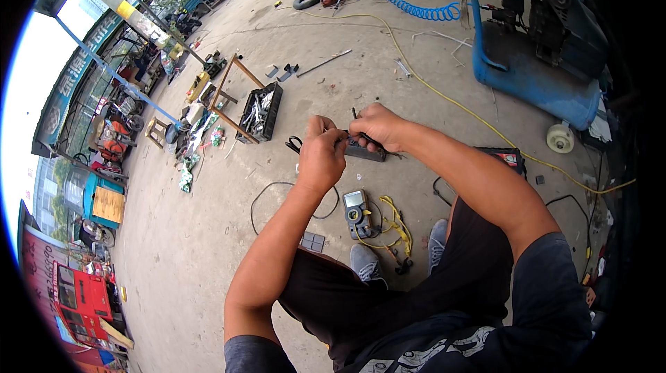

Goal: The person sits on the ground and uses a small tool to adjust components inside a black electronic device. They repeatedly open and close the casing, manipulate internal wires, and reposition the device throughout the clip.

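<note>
My left hand (pixel 323 154) is closed with its thumb and fingers pinched at the tip of something too small to make out. Beside it, my right hand (pixel 380 128) grips a thin black cable (pixel 372 142). Both hands are over a dark rectangular box (pixel 366 154) on the concrete, partly hidden by them. A grey multimeter (pixel 357 215) lies below my hands, next to a tangle of yellow leads (pixel 401 227). A thin black cord (pixel 272 185) loops on the ground to the left.
A black crate of tools (pixel 258 111) stands left. A blue air compressor (pixel 527 88), a yellow hose (pixel 499 130) and a dark battery-like case (pixel 506 159) are right. Clutter and a red vehicle (pixel 76 297) line the left side. My shoes (pixel 364 262) show below.
</note>
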Motion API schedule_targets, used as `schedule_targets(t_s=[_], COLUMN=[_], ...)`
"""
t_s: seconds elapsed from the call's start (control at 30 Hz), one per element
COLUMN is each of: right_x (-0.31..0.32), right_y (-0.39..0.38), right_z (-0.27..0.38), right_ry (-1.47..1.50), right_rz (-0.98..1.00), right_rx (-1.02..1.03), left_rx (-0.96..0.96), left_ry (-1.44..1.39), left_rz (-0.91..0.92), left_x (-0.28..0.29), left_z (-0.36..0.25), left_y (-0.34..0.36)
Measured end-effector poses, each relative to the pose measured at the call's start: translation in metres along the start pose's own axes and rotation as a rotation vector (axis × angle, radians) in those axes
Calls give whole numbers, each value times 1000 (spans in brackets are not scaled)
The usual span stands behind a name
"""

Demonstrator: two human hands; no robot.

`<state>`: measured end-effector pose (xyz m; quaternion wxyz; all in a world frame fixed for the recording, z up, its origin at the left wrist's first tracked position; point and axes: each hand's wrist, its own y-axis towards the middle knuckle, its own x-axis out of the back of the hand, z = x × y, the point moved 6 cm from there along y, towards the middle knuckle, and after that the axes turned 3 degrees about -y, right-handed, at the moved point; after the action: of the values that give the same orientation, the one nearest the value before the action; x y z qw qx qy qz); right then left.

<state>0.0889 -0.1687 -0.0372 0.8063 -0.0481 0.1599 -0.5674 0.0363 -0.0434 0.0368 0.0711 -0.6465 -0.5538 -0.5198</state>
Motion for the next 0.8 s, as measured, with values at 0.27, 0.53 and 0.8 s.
schedule_targets(t_s=[0.27, 0.53, 0.8], right_x=[2, 0, 1], right_y=[0, 2, 0], right_z=[8, 6, 7], right_ry=[-79, -123, -202], right_rz=[-89, -65, -59], right_rx=[157, 186, 187], left_rx=[1, 108, 270], left_ry=[34, -110, -298], left_rz=[26, 115, 263], left_x=[-6, -16, -18], left_z=[3, 28, 40], left_y=[0, -5, -8])
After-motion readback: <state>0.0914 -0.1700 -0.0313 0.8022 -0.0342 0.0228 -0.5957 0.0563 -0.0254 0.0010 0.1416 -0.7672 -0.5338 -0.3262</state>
